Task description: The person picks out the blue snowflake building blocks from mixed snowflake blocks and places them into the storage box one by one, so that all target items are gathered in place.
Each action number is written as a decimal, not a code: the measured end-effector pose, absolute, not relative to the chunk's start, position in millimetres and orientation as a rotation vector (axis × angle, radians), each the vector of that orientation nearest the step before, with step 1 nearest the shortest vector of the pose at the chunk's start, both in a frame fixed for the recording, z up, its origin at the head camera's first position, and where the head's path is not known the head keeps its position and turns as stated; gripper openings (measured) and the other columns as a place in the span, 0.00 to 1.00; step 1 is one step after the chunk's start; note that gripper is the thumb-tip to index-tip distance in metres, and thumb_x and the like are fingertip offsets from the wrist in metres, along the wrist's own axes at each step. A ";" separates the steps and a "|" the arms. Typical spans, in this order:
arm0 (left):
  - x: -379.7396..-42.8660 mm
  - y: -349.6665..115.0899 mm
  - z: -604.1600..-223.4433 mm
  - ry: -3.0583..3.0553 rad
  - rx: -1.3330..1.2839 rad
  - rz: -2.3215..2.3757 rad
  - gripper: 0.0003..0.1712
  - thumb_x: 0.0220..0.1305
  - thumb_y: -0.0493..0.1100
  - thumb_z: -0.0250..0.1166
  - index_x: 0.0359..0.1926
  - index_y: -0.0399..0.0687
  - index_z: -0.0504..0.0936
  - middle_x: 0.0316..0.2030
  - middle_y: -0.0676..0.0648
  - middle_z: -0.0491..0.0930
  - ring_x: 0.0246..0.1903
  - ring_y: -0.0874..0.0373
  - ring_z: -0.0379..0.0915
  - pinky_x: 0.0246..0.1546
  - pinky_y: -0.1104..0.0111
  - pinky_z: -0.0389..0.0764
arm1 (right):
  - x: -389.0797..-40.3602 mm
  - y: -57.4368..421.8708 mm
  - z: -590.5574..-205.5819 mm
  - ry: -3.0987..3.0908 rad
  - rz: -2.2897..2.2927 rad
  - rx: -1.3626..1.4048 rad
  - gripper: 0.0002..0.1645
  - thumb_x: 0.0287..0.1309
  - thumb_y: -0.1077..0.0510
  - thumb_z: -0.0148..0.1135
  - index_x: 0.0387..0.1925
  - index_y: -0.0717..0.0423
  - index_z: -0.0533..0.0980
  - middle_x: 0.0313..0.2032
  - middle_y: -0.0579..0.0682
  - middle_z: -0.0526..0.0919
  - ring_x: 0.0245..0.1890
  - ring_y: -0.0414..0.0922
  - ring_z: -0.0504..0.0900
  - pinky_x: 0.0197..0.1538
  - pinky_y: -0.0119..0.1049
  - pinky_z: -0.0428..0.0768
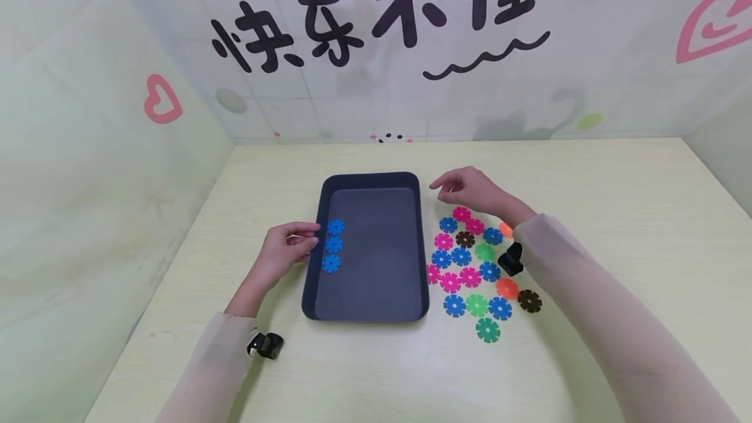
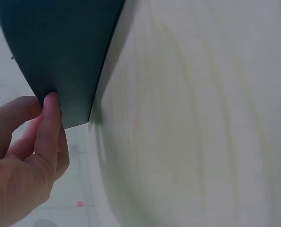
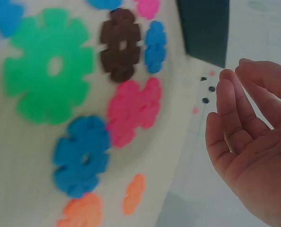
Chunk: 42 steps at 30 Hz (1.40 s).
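Note:
A dark, shallow rectangular tray [image 1: 376, 292] stands on the table, with blue snowflake discs [image 1: 333, 244] in a column along the inside of its left wall. My left hand [image 1: 283, 250] pinches the tray's left rim between thumb and fingers, as the left wrist view shows at the tray's wall [image 2: 60, 56]. Above the table, just beyond the tray's upper right side, hovers my right hand [image 1: 467, 189]. Its fingers are loosely bent, the fingertips close together, and no disc shows between them in the right wrist view. A pink snowflake disc [image 1: 461, 214] lies just below that hand.
Right of the tray, loose snowflake discs lie spread on the table [image 1: 364, 371]: pink, blue, a brown one [image 1: 530, 301], orange and a green one [image 1: 487, 329]. My right forearm [image 1: 611, 318] passes over their right side. A printed backdrop [image 1: 364, 103] rises behind the table.

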State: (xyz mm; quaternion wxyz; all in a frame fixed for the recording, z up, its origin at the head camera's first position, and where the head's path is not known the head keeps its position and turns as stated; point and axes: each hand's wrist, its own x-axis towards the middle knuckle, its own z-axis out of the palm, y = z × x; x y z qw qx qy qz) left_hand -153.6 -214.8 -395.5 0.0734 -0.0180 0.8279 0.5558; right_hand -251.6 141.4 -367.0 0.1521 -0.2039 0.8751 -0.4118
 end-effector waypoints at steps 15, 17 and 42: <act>-153.5 -213.9 -393.0 2.483 -0.055 1.674 0.18 0.60 0.34 0.61 0.52 0.34 0.76 0.39 0.39 0.74 0.32 0.57 0.74 0.31 0.67 0.81 | -242.3 163.6 -393.7 2.542 -1.063 -0.509 0.19 0.52 0.63 0.65 0.48 0.59 0.78 0.35 0.53 0.78 0.34 0.48 0.74 0.36 0.35 0.78; -153.7 -214.0 -393.6 2.487 -0.057 1.669 0.18 0.60 0.34 0.61 0.52 0.34 0.76 0.39 0.39 0.74 0.32 0.57 0.74 0.31 0.67 0.81 | -241.1 164.2 -394.3 2.542 -1.039 -0.510 0.19 0.51 0.62 0.66 0.47 0.59 0.78 0.35 0.53 0.77 0.33 0.48 0.73 0.36 0.35 0.78; -152.3 -213.4 -392.9 2.479 -0.063 1.674 0.18 0.60 0.34 0.61 0.52 0.33 0.76 0.39 0.39 0.74 0.31 0.57 0.74 0.31 0.68 0.81 | -235.0 160.8 -398.5 2.540 -0.932 -0.564 0.21 0.46 0.62 0.70 0.46 0.58 0.79 0.35 0.52 0.76 0.33 0.48 0.71 0.34 0.35 0.76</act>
